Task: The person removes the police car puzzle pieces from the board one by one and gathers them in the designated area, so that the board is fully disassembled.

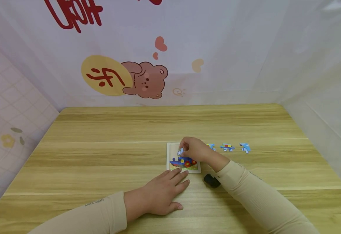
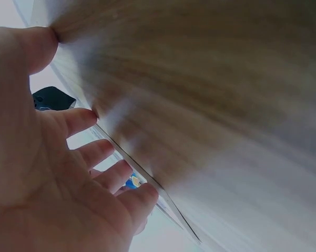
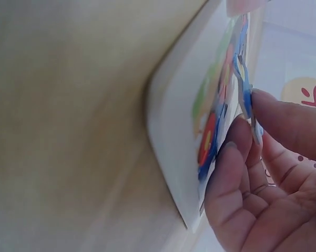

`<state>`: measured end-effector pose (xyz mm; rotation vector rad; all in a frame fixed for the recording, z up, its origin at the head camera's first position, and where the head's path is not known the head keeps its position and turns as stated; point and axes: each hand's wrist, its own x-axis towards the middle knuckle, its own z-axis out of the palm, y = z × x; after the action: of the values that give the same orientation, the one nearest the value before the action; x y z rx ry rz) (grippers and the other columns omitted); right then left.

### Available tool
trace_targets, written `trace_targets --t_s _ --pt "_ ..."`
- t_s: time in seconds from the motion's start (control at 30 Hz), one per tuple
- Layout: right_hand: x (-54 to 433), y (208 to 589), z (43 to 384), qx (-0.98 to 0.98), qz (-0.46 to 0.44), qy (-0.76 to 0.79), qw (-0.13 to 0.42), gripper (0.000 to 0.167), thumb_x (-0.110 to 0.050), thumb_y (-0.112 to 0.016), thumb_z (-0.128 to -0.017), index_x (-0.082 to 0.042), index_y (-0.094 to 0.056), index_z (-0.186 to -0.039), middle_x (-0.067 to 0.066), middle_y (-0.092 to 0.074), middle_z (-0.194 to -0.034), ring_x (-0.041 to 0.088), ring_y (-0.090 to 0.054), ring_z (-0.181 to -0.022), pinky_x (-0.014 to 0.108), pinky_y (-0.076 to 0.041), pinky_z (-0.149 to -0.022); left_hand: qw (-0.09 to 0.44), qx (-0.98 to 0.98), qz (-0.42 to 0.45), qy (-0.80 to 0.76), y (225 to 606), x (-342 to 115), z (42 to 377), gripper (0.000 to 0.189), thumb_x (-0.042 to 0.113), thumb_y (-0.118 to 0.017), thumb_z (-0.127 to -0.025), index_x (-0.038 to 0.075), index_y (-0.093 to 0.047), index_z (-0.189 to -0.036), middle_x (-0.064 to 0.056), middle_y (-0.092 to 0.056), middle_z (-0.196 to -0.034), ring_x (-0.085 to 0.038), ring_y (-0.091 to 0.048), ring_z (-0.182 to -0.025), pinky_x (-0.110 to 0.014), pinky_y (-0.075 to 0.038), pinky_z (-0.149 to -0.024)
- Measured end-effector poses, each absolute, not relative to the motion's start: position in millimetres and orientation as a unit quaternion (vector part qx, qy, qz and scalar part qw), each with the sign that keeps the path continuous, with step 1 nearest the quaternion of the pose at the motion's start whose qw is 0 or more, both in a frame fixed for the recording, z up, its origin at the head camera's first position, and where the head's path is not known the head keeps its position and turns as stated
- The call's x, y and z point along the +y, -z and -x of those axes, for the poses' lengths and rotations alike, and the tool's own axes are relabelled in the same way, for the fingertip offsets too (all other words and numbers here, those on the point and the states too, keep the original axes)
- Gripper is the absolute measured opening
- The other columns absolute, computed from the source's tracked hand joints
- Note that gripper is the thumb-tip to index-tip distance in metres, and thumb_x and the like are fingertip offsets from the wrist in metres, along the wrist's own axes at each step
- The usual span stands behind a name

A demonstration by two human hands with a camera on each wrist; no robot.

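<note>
The head view stands highest and farthest back, looking forward and down over the table (image 1: 100, 130), with the left grip (image 1: 163, 191), the right grip (image 1: 198, 150) and the backdrop (image 1: 232, 48) beyond. The left wrist view sits low and close, turned sideways, facing past the fingers to the puzzle tray (image 1: 168, 159). The right wrist view, likewise sideways, looks closely across that tray, sharing it and the backdrop's red character (image 1: 103, 77) with the head view
</note>
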<state>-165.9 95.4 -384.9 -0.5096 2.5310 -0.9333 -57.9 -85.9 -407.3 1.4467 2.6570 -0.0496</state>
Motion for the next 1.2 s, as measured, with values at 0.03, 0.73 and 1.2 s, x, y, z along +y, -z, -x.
trace_targets --t_s 0.03,0.73,1.2 --pt "95 385 166 0.903 0.184 0.336 0.197 0.014 -0.005 -0.071 -0.086 -0.006 -0.06 -0.095 0.002 -0.054 -0.08 0.015 -0.049 -0.073 0.028 -0.043 -0.068 0.057 0.877 -0.477 0.016 407 -86 58 0.067 0.057 -0.047 -0.095 0.016 -0.041 -0.147 -0.008 -0.032 -0.154 -0.028 -0.03 -0.141 -0.043 -0.037 -0.107" --pt "125 375 165 0.872 0.177 0.428 0.155 0.012 -0.005 -0.066 -0.089 -0.002 -0.061 -0.1 0.005 -0.055 -0.086 0.018 -0.051 -0.079 0.029 -0.045 -0.069 0.086 0.88 -0.467 0.004 403 -85 57 0.067 0.056 -0.045 -0.096 0.016 -0.038 -0.148 -0.007 -0.029 -0.156 -0.028 -0.028 -0.142 -0.044 -0.035 -0.109" --pt "173 366 161 0.879 0.125 0.441 0.131 0.015 -0.005 -0.061 -0.093 0.002 -0.06 -0.106 0.008 -0.059 -0.09 0.019 -0.056 -0.083 0.031 -0.047 -0.075 0.094 0.881 -0.463 0.002 403 -85 56 0.067 0.056 -0.044 -0.096 0.016 -0.036 -0.15 -0.007 -0.027 -0.157 -0.028 -0.027 -0.143 -0.044 -0.034 -0.11"
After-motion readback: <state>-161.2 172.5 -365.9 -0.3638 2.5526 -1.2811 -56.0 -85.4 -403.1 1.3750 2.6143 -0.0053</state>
